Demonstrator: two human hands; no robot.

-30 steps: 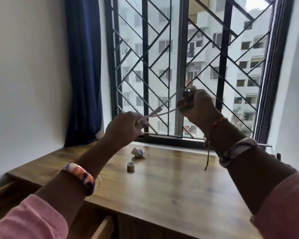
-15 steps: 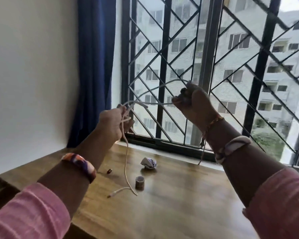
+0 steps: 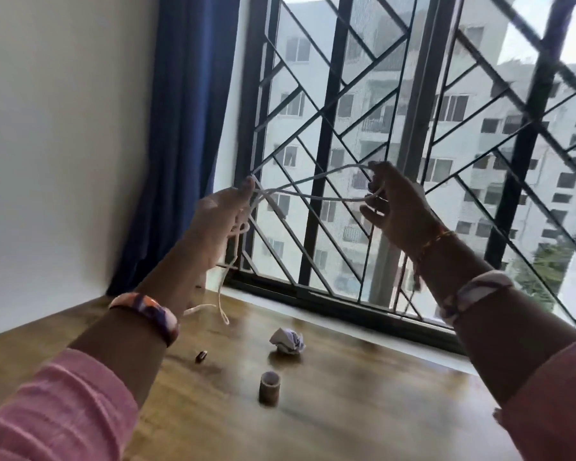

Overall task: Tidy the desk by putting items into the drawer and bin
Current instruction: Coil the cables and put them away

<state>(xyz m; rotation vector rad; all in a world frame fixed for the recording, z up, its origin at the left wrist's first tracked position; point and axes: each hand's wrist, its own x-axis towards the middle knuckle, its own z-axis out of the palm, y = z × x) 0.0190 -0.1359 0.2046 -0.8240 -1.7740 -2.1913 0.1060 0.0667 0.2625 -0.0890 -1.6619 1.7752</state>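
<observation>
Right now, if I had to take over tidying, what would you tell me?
Both hands are up in front of the window, winding the white cord. The left hand holds one end of the loops, and the cord's loose tail hangs down from it to the desk. The right hand pinches the other end.
On the desk lie a crumpled paper ball, a small cardboard roll and a tiny dark thing I cannot name.
Done: cord partly coiled.
Left: finish coiling and put it away, then clear the other three things. The drawer and bin are out of view.
</observation>
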